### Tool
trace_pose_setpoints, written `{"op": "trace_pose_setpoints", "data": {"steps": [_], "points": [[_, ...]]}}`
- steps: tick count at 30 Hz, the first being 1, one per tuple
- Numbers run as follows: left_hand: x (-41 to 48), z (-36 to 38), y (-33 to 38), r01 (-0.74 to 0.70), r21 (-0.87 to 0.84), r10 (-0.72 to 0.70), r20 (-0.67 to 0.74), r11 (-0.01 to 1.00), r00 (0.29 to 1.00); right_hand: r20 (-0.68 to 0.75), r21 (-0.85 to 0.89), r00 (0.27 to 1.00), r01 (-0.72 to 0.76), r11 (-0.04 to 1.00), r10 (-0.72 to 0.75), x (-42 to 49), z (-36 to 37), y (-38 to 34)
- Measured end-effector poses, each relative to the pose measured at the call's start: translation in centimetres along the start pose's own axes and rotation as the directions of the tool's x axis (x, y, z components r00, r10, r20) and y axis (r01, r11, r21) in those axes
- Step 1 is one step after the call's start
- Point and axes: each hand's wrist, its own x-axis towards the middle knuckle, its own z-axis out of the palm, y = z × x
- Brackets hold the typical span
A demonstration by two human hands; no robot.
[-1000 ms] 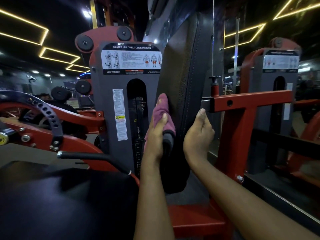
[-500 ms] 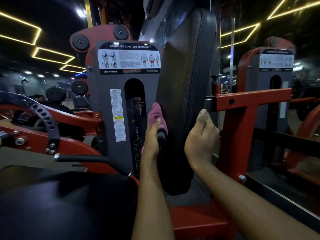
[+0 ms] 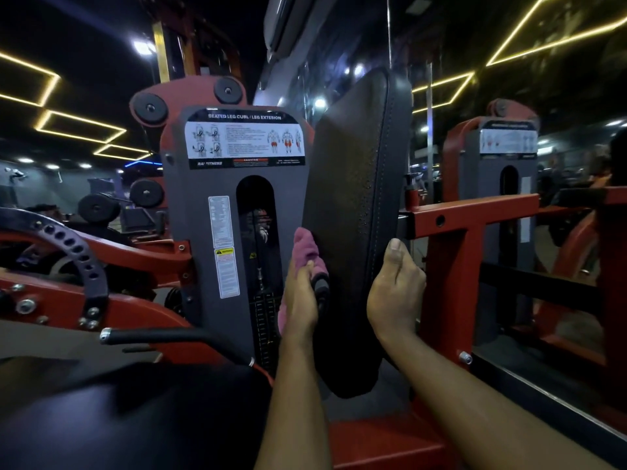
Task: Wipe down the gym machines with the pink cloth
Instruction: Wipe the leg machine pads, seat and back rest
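So the left hand [image 3: 298, 300] grips the pink cloth [image 3: 306, 247] bunched up, pressing it on the black back pad [image 3: 353, 212] between both hands. The right hand [image 3: 395, 286] clamps the pad's far edge, probably so it doesn't swing while wiping.

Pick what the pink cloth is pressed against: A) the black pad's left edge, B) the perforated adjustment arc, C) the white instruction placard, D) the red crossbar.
A: the left hand holds the pink cloth against the left edge of the black pad, whose right edge the right hand grips.
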Motion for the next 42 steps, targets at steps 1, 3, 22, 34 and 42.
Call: {"op": "trace_pose_setpoints", "data": {"steps": [1,3,22,34,42], "points": [[-0.7,-0.1,-0.2,0.039,-0.012,-0.04,-0.03,0.999,0.999,-0.006,0.022,1.0,-0.016,1.0,0.016,0.1,0.0,-0.1],[-3.3,-0.1,1.1,0.025,0.09,-0.025,0.001,0.996,1.0,0.002,0.061,0.999,-0.053,0.997,0.053,0.0,-0.2,-0.5],[-7.0,4.0,12.0,-0.839,0.105,0.689,0.52,0.535,0.505,0.127,0.32,0.96,-0.279,0.905,0.251,5.0,1.0,-2.2],[-5.0,4.7,13.7,-0.884,0.057,0.698,0.591,0.465,0.405,0.089,0.366,0.94,-0.339,0.867,0.33,5.4,1.3,-2.1],[-5.6,3.9,11.1,-0.797,0.002,0.661,0.557,0.604,0.503,0.162,0.326,0.927,-0.374,0.868,0.338,5.4,0.2,-1.8]]}}
